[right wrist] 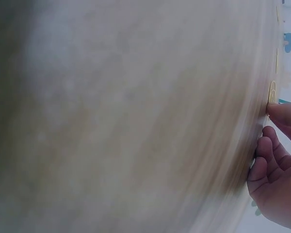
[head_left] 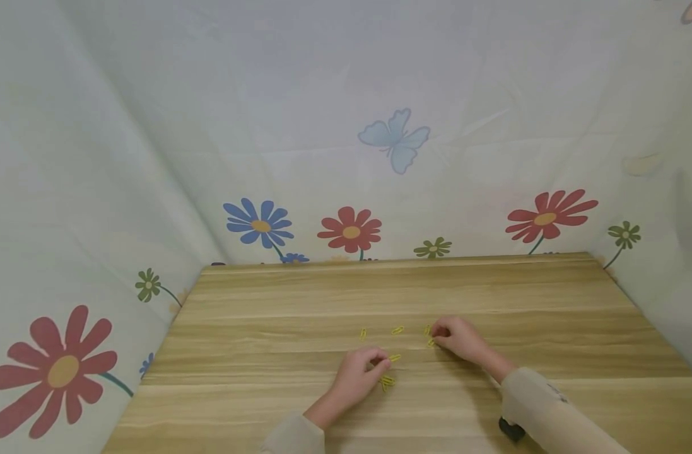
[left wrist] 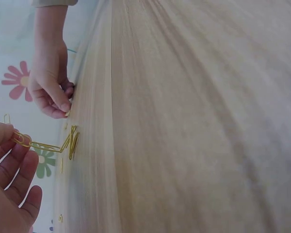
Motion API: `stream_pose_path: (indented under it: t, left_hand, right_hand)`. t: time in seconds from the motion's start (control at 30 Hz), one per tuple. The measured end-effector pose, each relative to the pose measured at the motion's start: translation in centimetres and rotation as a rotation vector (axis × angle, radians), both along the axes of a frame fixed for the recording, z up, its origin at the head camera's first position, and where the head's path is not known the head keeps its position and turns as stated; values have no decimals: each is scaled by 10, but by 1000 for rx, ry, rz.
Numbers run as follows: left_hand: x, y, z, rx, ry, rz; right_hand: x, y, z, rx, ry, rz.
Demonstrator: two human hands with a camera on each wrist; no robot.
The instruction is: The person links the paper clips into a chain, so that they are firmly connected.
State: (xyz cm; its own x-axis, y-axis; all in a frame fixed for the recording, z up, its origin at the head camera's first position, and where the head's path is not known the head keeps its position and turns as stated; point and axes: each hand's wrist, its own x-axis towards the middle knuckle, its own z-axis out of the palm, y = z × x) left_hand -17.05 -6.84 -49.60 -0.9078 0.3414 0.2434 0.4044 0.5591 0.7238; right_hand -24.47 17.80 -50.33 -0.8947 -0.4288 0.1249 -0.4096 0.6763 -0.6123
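Observation:
My left hand (head_left: 357, 376) pinches the end of a chain of linked yellow paper clips (left wrist: 46, 145) between thumb and forefinger. The other fingers are loosely bent. From the fingertips the chain slopes down to a small cluster of clips (head_left: 387, 382) on the wooden table. Farther right, my right hand (head_left: 460, 337) is low at the tabletop, its fingertips pinching a single yellow paper clip (right wrist: 272, 92). Another loose clip (head_left: 428, 329) lies just beside those fingers. The left wrist view also shows the right hand (left wrist: 49, 85) with a bit of yellow at its fingertips.
Two more loose clips, one on the left (head_left: 363, 333) and one in the middle (head_left: 398, 330), lie beyond the hands on the wooden table (head_left: 277, 302). A small black object (head_left: 511, 430) is by the right sleeve. A flower-printed cloth (head_left: 300, 126) borders the table's back and sides.

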Motion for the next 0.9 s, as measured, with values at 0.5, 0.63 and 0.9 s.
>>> stream_pose_path:
  t: [0.5, 0.63, 0.9]
  left_hand:
    - [0, 1, 2, -7, 16, -9]
    - [0, 1, 1, -10, 21, -10]
    - [1, 3, 2, -11, 13, -3]
  right_hand:
    - [0, -1, -1, 72, 2, -33]
    - [2, -1, 0, 74, -9, -42]
    - [4, 0, 2, 35, 4, -42]
